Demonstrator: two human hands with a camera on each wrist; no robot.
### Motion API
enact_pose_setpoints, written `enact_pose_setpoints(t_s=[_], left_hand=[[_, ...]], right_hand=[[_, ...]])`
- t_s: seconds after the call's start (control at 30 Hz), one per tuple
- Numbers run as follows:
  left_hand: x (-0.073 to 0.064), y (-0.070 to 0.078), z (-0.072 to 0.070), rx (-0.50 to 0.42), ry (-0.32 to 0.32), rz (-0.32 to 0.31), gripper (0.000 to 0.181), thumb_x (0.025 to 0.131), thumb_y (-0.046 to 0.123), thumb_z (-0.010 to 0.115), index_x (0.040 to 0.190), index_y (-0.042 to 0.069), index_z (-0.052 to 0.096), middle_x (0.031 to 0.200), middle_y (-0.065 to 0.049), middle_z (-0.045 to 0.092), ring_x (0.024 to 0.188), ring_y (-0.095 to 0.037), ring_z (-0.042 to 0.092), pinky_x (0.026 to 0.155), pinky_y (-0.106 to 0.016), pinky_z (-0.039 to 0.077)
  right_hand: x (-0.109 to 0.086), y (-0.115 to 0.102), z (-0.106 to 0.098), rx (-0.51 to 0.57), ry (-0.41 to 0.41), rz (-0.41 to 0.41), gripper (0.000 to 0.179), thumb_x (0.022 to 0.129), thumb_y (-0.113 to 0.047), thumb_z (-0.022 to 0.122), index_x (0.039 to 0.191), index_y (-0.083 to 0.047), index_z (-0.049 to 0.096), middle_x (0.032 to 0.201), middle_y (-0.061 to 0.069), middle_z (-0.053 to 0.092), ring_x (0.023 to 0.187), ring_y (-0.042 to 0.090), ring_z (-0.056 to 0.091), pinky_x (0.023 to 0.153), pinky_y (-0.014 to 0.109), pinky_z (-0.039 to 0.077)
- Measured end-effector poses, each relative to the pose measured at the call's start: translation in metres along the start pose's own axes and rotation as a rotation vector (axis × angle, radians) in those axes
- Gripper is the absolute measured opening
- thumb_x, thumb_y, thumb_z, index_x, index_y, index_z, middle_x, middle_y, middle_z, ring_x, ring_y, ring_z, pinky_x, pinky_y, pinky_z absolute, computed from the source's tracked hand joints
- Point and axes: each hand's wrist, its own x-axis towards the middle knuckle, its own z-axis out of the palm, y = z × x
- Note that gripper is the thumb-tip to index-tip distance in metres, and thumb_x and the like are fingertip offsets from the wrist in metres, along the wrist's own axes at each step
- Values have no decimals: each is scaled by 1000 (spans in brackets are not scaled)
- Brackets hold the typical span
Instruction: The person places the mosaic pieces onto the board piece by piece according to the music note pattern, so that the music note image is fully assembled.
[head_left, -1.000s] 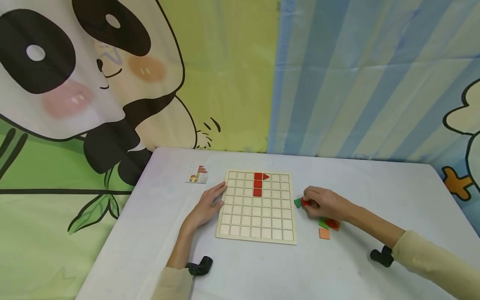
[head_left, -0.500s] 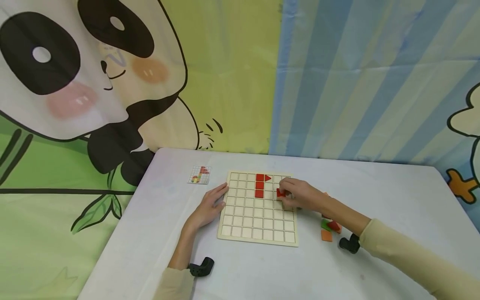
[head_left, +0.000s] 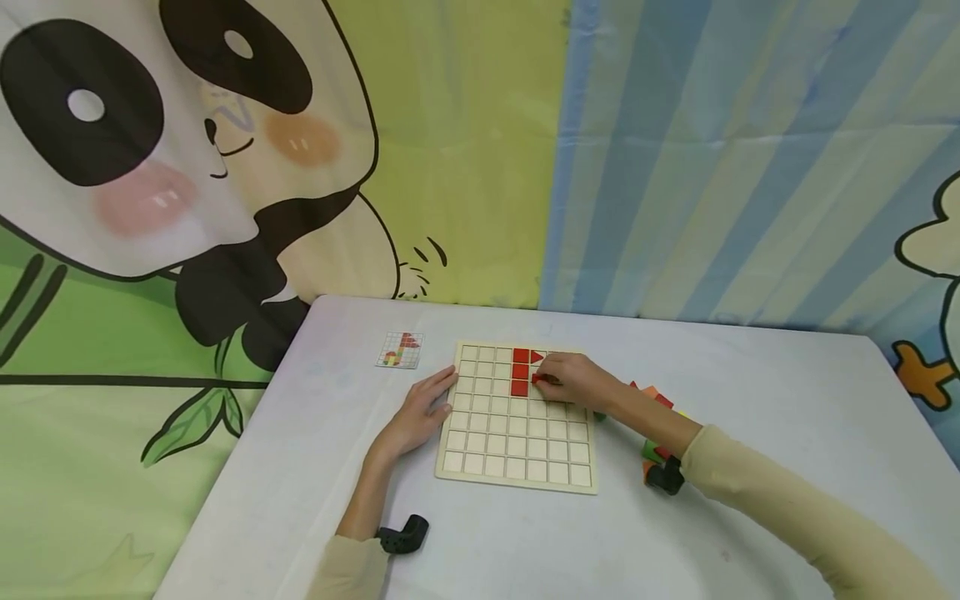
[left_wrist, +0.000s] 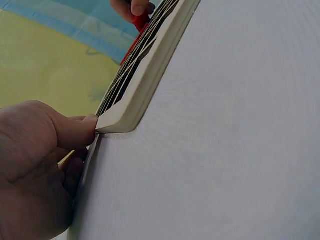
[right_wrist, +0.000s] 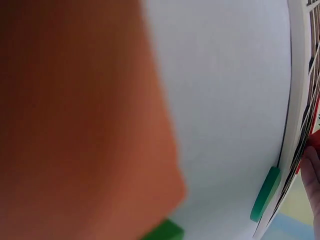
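Note:
A pale wooden grid board (head_left: 517, 425) lies on the white table. Three red square tiles (head_left: 520, 372) stand in a column near its top, with a red triangular tile (head_left: 536, 357) beside the uppermost. My left hand (head_left: 411, 417) rests against the board's left edge, fingers extended; the left wrist view shows the thumb (left_wrist: 77, 131) at a corner of the frame. Over the board's upper right, my right hand (head_left: 577, 380) pinches a small red tile (head_left: 536, 378) just right of the red column. The fingers hide most of its shape.
A small pattern card (head_left: 400, 350) lies left of the board's top. Loose red, green and orange tiles (head_left: 651, 451) lie to the right, partly beneath the right forearm. A green tile (right_wrist: 265, 194) sits by the board's right edge. A printed curtain (head_left: 465, 167) hangs behind.
My right hand has carried the red tile from the loose tiles at the right leftward over the board to beside the red column. My left hand stays at the board's edge.

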Motion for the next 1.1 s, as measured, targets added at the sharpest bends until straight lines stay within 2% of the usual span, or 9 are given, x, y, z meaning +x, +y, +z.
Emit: enact_pose_setpoints(t_s=[0.2, 0.43, 0.83, 1.1], left_hand=[[0, 2, -1, 18, -1, -10, 54, 102, 2, 55, 155, 2, 45, 169, -11, 31, 157, -40, 21, 125, -63, 21], [0, 2, -2, 12, 0, -6, 54, 102, 2, 55, 155, 1, 44, 170, -11, 31, 157, -40, 20, 125, -63, 21], [2, 0, 0, 10, 4, -23, 55, 102, 3, 56, 156, 4, 45, 170, -10, 31, 157, -39, 20, 125, -63, 21], [1, -1, 1, -6, -1, -20, 55, 102, 3, 56, 156, 3, 44, 170, -10, 31, 157, -39, 20, 125, -64, 21]], right_hand=[[4, -5, 1, -39, -10, 44, 12, 88, 5, 73, 82, -5, 70, 82, 5, 68, 73, 14, 65, 65, 23, 56], [11, -7, -3, -89, -83, 77, 7, 91, 3, 72, 86, -2, 72, 84, 7, 68, 75, 17, 67, 66, 23, 57], [17, 0, -14, 36, -174, 161, 5, 95, 1, 68, 95, 1, 73, 89, 10, 69, 78, 20, 68, 70, 27, 59], [16, 0, -14, 29, -176, 153, 5, 95, 0, 69, 91, 0, 73, 87, 9, 68, 77, 19, 67, 70, 27, 58]])
